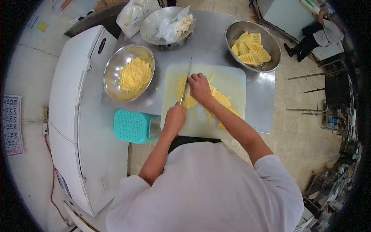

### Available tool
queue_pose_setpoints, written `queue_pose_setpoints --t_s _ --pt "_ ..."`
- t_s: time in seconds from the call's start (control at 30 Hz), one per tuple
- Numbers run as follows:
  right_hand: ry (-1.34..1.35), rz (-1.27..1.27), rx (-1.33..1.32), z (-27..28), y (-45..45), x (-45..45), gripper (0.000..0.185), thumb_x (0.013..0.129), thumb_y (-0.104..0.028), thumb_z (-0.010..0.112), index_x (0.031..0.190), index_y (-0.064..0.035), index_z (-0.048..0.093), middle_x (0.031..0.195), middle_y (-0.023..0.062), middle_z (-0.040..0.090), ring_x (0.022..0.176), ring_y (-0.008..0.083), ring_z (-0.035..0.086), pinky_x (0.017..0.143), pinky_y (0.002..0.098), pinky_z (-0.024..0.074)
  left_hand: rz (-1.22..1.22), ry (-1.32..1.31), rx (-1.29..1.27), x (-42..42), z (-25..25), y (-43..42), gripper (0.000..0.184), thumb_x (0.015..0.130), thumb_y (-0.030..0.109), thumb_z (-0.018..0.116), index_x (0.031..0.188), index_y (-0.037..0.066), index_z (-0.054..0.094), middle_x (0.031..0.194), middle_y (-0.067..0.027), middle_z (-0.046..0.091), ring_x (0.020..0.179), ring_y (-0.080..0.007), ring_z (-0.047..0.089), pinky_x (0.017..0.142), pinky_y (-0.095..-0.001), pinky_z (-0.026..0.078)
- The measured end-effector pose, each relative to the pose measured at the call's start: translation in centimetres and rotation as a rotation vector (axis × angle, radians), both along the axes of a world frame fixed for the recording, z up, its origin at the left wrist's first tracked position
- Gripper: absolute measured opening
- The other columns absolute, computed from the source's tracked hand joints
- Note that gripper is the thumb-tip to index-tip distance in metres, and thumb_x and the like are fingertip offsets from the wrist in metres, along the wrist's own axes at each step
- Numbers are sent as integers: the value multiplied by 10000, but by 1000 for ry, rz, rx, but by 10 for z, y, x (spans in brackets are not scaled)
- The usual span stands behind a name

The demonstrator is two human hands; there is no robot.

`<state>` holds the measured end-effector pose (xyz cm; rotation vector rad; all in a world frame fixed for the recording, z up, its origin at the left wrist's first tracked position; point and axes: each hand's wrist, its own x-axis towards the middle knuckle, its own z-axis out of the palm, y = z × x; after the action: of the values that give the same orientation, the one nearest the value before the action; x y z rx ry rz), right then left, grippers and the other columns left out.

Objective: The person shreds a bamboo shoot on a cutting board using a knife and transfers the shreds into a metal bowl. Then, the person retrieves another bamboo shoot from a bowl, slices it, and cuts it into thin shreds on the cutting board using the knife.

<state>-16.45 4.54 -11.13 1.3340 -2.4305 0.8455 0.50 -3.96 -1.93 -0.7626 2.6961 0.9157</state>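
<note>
Yellow slices (190, 102) seem mid-shredding, the left hand (176, 117) clenching the knife (186, 85), the right hand (201, 89) beside it, grip unclear; the next stroke likely needs tucked fingertips.

From here, what I can actually read is on the calendar (12, 125) on the wall: 15, 22 and 29 run across its upper edge, with more rows of numbers below, the lowest ones in red and too blurred for me to trust. The white plastic bag (136, 16) on the desk (261, 104) has dark printing, but I can't make out the words. On the white appliance (65, 92), the dark oval badge (102, 45) and the blue-and-red sticker (62, 183) carry no lettering I can read.
</note>
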Motion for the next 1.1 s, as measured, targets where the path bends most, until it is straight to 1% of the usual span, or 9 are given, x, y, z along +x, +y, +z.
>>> queue_pose_setpoints --t_s 0.1,0.2,0.27,0.4,0.6,0.7,0.9,1.0,1.1 --pt "-10 28 -58 0 1 -1 209 741 -49 636 948 -40 664 915 108 599 928 329 563 779 447 461 -16 148 -36 -6 5 -5 289 974 162 503 921 -98 615 832 -365 651 827 -521 662 776 -601 519" --pt "-20 11 -28 -2 -2 0 197 750 -50 632 944 -39 664 916 107 601 935 329 566 790 449 462 16 48 -16 14 37 7 293 975 168 498 938 -98 613 825 -379 641 832 -519 664 772 -593 523" --pt "-23 3 -26 3 -3 -3 194 751 -49 631 941 -37 663 921 110 601 938 330 566 793 449 461 31 53 -10 -3 -1 2 303 983 176 489 944 -98 614 826 -382 641 839 -520 665 771 -592 525" --pt "-37 12 -27 -1 0 0 185 756 -42 628 938 -29 662 940 121 600 952 335 566 803 450 460 16 83 23 0 20 0 338 1006 205 471 958 -99 612 830 -380 645 843 -526 664 763 -588 527" --pt "-53 3 -5 -2 0 0 177 757 -25 619 930 -31 658 951 125 602 934 340 564 793 457 463 57 72 6 -7 -12 2 354 1009 231 480 958 -91 618 843 -372 650 852 -540 652 792 -603 511" --pt "-38 1 -40 -1 -1 1 190 753 -22 618 937 -36 661 951 125 601 937 339 561 803 454 465 34 37 8 9 26 8 345 1009 227 484 945 -84 618 846 -365 655 849 -535 654 797 -603 512" --pt "-42 6 -55 -6 0 -1 180 770 -46 636 947 -38 669 959 123 609 959 334 564 823 448 466 -7 126 -59 -16 -14 -7 345 1029 247 473 984 -74 592 916 -350 659 897 -536 647 810 -610 500" --pt "-35 7 -50 -1 9 -4 164 776 -57 644 937 -42 671 957 118 608 957 329 564 823 442 466 23 37 -47 -3 26 -5 327 1022 234 480 981 -71 592 893 -344 661 880 -528 653 800 -601 510" --pt "-5 17 -43 -2 11 0 153 780 -60 639 928 -42 671 945 116 599 950 324 558 821 438 465 0 15 -41 2 -4 -1 315 1020 218 481 978 -72 598 866 -350 656 868 -524 656 790 -592 519"
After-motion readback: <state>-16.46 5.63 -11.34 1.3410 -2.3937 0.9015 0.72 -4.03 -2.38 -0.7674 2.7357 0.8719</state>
